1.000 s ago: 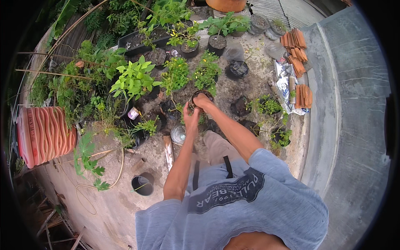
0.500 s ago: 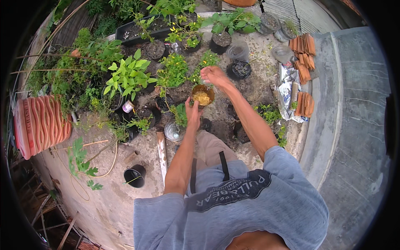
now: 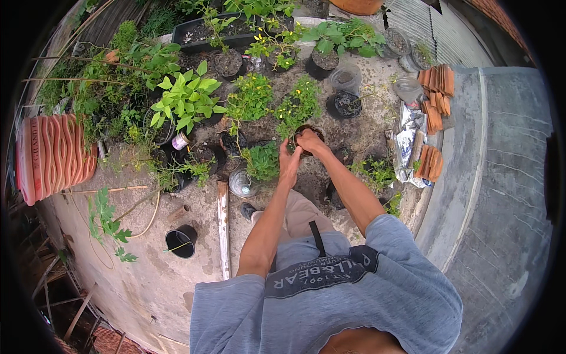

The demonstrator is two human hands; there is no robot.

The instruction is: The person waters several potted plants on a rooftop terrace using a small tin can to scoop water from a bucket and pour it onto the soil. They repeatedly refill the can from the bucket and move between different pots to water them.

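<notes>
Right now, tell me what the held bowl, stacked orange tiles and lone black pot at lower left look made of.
Bowl: brown, perhaps plastic or glass; finish unclear, as the right hand covers much.
Tiles: probably fired clay, matte, earthy orange.
Pot: likely plastic, smooth, thin-walled.

Pale, upside-down lettering with a year stands on the dark patch (image 3: 321, 272) of the grey-blue shirt (image 3: 377, 301). Dark capitals run up the side of the reddish ribbed planter (image 3: 59, 153); blue letters show on the silver wrapper (image 3: 405, 144).
</notes>
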